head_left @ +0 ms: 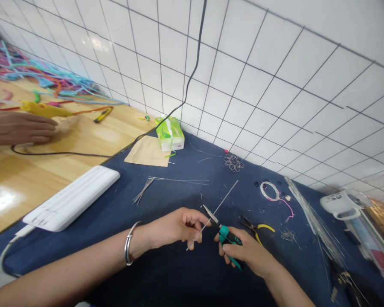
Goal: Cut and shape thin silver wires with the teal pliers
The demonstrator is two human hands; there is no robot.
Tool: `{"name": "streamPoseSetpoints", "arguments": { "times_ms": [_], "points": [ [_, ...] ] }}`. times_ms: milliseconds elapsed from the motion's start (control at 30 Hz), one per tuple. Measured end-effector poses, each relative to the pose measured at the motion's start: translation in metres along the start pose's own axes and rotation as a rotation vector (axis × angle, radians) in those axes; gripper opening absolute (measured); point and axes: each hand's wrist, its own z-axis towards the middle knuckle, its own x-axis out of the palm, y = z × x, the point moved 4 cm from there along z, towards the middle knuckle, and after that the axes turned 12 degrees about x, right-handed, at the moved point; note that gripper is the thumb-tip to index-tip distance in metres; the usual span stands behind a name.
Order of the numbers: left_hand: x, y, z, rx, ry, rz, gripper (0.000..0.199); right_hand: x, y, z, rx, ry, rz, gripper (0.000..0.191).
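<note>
My left hand pinches a thin straight metal wire near its lower end, and the rest slants up to the right. My right hand is wrapped round the teal and black handles of a pair of pliers. The pliers' jaws meet the wire just right of my left fingertips; whether they are clamped on it I cannot tell. Beyond my hands, several more wires lie on the dark blue cloth. Close to my right hand rests a second pair of pliers with yellow handles.
A white power strip lies left, near another person's hand and a yellow glue gun. Tissues stand by the tiled wall. Toward the right are a wire coil, a wire bundle and a white mug.
</note>
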Motion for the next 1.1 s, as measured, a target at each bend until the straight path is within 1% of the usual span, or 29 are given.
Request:
{"name": "streamPoseSetpoints", "arguments": {
  "times_ms": [367,500,567,633,800,900,967,1100],
  "points": [
    [-0.004,0.006,0.0,-0.058,0.023,-0.071,0.035,0.003,-0.003,0.003,0.023,0.174,0.205,0.037],
    [-0.005,0.008,0.0,-0.078,0.032,-0.09,0.036,0.004,-0.005,0.003,0.027,0.21,0.222,0.037],
    [-0.005,0.008,0.0,-0.081,0.037,-0.088,0.036,0.004,-0.005,0.003,0.017,0.184,0.194,0.036],
    [-0.005,0.007,0.0,-0.08,0.039,-0.083,0.036,0.003,-0.005,0.002,0.01,0.122,0.139,0.035],
    [-0.006,0.009,0.001,-0.079,0.025,-0.077,0.037,0.0,-0.004,0.004,0.003,-0.049,-0.096,0.033],
    [-0.006,0.011,0.001,-0.07,0.036,-0.062,0.04,0.0,-0.001,0.005,-0.031,-0.131,-0.225,0.033],
    [-0.004,0.012,0.001,-0.073,0.053,-0.057,0.043,0.001,0.0,0.006,-0.047,-0.146,-0.251,0.034],
    [-0.001,0.011,0.001,-0.08,0.055,-0.065,0.044,0.003,0.001,0.006,-0.049,-0.097,-0.197,0.036]
  ]
}}
